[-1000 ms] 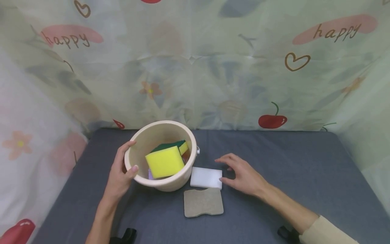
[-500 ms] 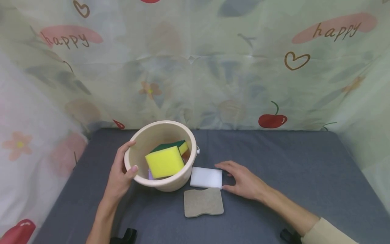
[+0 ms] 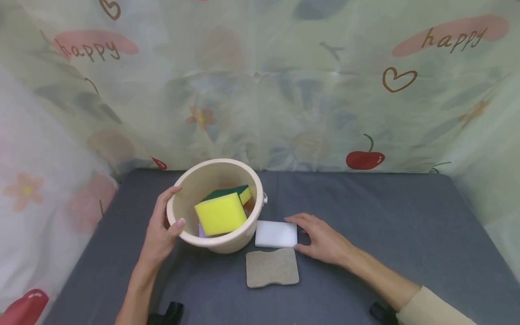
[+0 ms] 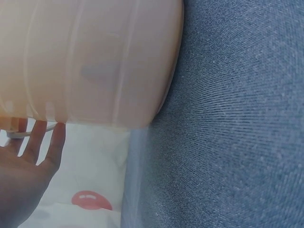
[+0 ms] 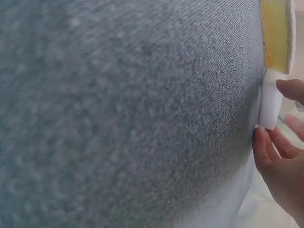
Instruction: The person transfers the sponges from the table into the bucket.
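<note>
The person's left hand [image 3: 162, 228] is gripping the cream round plastic bucket [image 3: 221, 174] by its left rim, the thumb lying over the edge and the fingers spreading round the outer wall. The bucket is standing on the dark blue-grey cloth [image 3: 365, 216], leaning slightly, and is holding a bright yellow rectangular sponge [image 3: 220, 214], a green-topped yellow sponge [image 3: 221, 193] behind it and a purple piece [image 3: 201, 231] showing only partly. The right hand [image 3: 321, 238] is pinching the white rectangular foam block [image 3: 276, 234] at its right end, thumb at the near edge and fingertips at the far edge, narrowed to the block's width. The block is lying flat just beside the bucket. Nearer the person, a grey-topped notched sponge [image 3: 272, 268] is lying along it, its yellow side showing in the right wrist view
</note>
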`<state>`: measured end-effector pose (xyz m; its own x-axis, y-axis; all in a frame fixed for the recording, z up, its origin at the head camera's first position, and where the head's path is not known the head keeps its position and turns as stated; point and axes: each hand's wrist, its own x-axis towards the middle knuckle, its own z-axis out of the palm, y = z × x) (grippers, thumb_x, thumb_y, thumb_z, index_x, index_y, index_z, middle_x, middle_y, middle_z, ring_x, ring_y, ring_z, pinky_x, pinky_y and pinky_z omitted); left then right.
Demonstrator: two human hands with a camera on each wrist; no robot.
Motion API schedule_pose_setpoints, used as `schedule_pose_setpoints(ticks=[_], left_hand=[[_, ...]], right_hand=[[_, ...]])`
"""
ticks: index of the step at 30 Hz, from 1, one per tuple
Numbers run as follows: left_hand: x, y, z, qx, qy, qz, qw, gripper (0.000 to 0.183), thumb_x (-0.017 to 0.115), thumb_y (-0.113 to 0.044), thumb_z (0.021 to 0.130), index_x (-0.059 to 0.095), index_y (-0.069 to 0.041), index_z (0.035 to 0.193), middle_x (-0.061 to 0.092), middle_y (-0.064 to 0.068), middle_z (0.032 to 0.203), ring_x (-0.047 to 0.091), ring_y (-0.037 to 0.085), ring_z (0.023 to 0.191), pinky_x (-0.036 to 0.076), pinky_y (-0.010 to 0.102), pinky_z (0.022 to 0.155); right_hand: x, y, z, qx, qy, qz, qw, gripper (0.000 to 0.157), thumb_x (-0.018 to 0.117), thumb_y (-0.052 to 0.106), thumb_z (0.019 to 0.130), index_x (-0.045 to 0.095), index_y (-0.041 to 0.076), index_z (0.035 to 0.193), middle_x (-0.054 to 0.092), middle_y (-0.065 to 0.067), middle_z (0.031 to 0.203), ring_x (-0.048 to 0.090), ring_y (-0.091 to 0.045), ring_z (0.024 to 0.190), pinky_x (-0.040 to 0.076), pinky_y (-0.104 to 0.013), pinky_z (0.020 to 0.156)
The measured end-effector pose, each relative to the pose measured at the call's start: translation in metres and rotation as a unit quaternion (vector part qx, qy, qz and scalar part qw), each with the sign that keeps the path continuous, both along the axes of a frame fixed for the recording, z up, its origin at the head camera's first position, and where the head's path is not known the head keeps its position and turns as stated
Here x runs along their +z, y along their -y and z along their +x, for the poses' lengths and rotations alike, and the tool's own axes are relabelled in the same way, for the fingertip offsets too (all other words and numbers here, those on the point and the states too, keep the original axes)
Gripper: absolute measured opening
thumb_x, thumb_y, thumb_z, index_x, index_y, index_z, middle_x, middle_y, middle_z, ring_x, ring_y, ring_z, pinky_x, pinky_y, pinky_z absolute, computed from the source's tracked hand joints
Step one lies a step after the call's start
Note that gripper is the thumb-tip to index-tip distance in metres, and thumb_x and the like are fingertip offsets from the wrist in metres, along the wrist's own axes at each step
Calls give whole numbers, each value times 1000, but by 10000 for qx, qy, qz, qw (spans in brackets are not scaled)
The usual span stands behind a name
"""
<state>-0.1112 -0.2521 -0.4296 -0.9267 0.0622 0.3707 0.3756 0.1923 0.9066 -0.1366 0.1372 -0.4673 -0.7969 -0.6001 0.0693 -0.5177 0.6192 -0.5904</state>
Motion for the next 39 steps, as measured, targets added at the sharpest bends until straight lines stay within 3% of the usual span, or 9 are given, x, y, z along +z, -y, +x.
schedule_pose_setpoints(ticks=[8, 16, 25, 33, 39], left_hand=[[-1, 1, 0, -24, -34, 70, 10000, 69, 64, -11, 86, 38, -11, 150, 39, 9, 145, 53, 28, 111, 55, 25, 80], [0, 1, 0, -28, 16, 130, 9999, 69, 64, -10, 86, 39, -11, 150, 39, 9, 144, 53, 28, 112, 55, 25, 80], [-1, 1, 0, -61, -5, 166, 9998, 70, 65, -9, 86, 38, -10, 150, 39, 9, 144, 52, 29, 112, 55, 26, 79], [0, 0, 0, -119, -48, 301, 9995, 70, 65, -9, 85, 38, -8, 150, 39, 10, 143, 53, 28, 113, 55, 26, 80], [1, 1, 0, -39, 15, 119, 9999, 70, 64, -8, 85, 38, -10, 150, 39, 10, 144, 53, 28, 112, 55, 26, 80]], right_hand=[[-1, 6, 1, -20, -163, 127, 9998, 59, 73, 8, 82, 56, 10, 138, 57, -6, 134, 53, -26, 124, 45, -46, 100], [-5, 10, 1, 166, -245, 133, 9995, 62, 76, 12, 81, 55, 9, 139, 52, -7, 139, 48, -28, 125, 44, -45, 99], [-8, 15, -5, 104, -491, 69, 9987, 63, 83, 21, 79, 58, 9, 136, 58, -7, 132, 53, -27, 118, 46, -44, 95], [-2, 13, -7, 86, -438, 109, 9989, 59, 81, 24, 82, 59, 11, 135, 60, -5, 130, 54, -24, 117, 45, -44, 96], [7, 11, -6, 80, -482, 129, 9987, 54, 80, 25, 82, 62, 13, 132, 60, -2, 128, 54, -22, 116, 45, -44, 96]])
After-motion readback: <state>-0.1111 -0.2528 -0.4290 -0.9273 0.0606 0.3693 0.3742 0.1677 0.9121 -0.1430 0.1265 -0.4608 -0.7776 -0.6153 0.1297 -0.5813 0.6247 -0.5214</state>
